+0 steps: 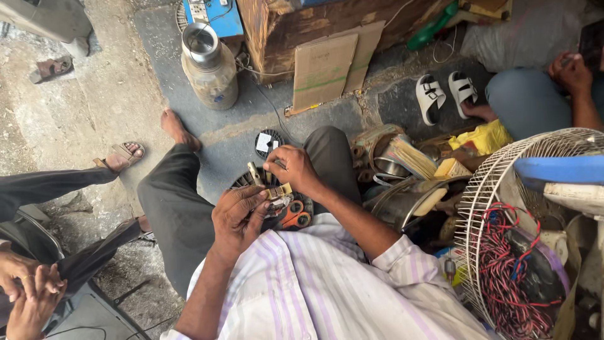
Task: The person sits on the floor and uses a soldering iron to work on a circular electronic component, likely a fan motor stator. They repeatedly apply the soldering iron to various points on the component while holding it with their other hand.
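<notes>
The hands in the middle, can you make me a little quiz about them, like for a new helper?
1. True or false: the left hand and the right hand both touch the small part.
2. What lies just under the hands? A) orange-handled pliers B) a ball C) a book
3. Fill in: the red and black wires sit inside a fan ____.

Key: 1 true; 2 A; 3 guard.
</notes>
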